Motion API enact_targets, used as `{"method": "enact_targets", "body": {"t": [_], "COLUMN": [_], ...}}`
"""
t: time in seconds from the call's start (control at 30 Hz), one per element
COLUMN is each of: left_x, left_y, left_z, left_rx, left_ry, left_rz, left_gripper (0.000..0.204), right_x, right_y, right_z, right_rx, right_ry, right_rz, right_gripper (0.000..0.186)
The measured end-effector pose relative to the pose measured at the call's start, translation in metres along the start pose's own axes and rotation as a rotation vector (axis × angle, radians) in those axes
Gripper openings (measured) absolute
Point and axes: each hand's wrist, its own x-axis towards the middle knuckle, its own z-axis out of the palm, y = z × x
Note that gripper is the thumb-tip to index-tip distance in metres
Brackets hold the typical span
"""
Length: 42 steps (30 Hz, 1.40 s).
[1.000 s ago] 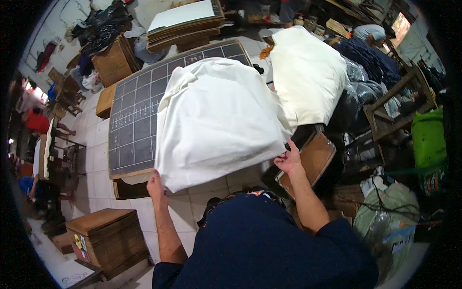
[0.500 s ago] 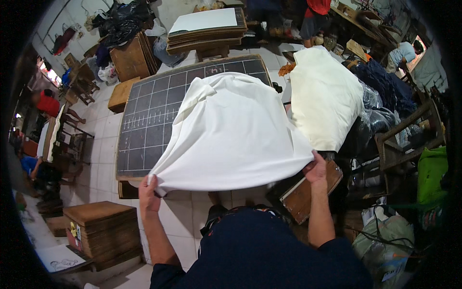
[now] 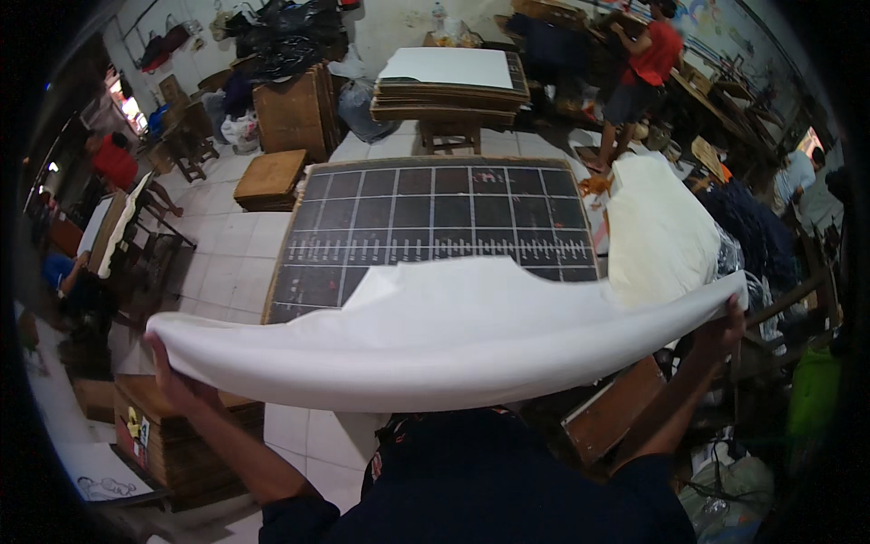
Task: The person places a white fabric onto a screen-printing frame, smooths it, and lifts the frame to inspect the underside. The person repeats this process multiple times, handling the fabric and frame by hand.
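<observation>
A large white cloth (image 3: 435,349) is stretched between my hands and sags in the middle. My left hand (image 3: 168,363) grips its left corner, with the thumb up at the edge. At the other end my right hand (image 3: 728,326) is closed on the right corner, its fingers partly behind the cloth. The far part of the fabric lies over the near side of a dark board with a white grid (image 3: 362,213), which rests in front of me. Cloth hides the near edge of that board.
Right of the board lies a cream fabric pile (image 3: 662,236). Stacked boards (image 3: 449,100) stand on a stool behind. A stack of brown boards (image 3: 172,444) is at lower left, a wooden panel (image 3: 616,408) at lower right. A person in red (image 3: 648,59) stands at the back right.
Both hands have spread wide apart and risen, pulling the near edge of the cloth taut. The cloth has slid toward me, baring most of the gridded board. My view has tilted up.
</observation>
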Motion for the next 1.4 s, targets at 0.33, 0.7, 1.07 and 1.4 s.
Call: {"method": "enact_targets", "body": {"t": [0.33,0.7,1.07,1.4], "left_x": [0.203,0.265,0.224,0.158], "left_y": [-0.090,-0.052,-0.196,-0.291], "left_z": [0.122,0.269,0.125,0.004], "left_rx": [0.178,-0.440,0.181,0.981], "left_ry": [-0.581,-0.566,-0.371,-0.282], "left_rz": [-0.209,0.031,-0.332,-0.042], "left_gripper": [0.027,0.024,0.032,0.021], "right_x": [0.173,0.254,0.147,0.085], "right_y": [0.070,0.054,0.199,0.231], "right_z": [0.119,0.147,0.014,-0.047], "right_rx": [-0.270,0.018,-0.098,-0.395], "right_ry": [-0.067,-0.066,0.371,0.564], "right_rz": [0.489,-0.005,0.440,0.783], "right_gripper": [0.050,0.041,0.037,0.032]}}
